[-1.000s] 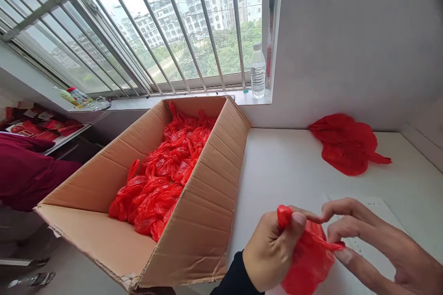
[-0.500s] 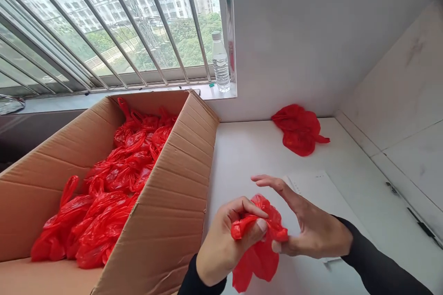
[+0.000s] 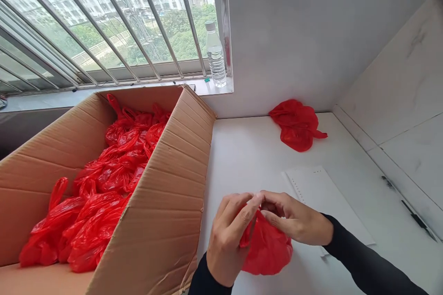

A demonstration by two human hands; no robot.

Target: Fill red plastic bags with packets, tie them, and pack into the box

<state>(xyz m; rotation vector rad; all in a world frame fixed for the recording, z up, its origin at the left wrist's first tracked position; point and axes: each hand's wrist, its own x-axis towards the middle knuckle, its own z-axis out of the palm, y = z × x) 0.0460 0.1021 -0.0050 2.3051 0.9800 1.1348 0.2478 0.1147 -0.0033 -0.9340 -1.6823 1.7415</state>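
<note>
A thin red plastic bag (image 3: pixel 269 246) hangs from both my hands, over the white table in front of me. My left hand (image 3: pixel 230 235) is closed around its upper left part. With fingertips and thumb pinched, my right hand (image 3: pixel 292 219) grips the bag's top near the left fingers. The fingertips of both hands nearly meet there, and the gathered top is partly hidden behind them. To the left, several red plastic bags (image 3: pixel 117 166) with loop handles are piled inside an open cardboard box (image 3: pixel 169 184).
Another red bag (image 3: pixel 296 124) lies crumpled at the table's back by the wall. A spiral-edged white notebook (image 3: pixel 328 198) is right of my hands, and a black pen (image 3: pixel 417 216) lies further right. A clear water bottle (image 3: pixel 217 57) stands on the windowsill by the barred window.
My right hand, open and apart before, has come left and pinched the bag's top. The bag has turned and now hangs rounder below my hands. The view has shifted slightly.
</note>
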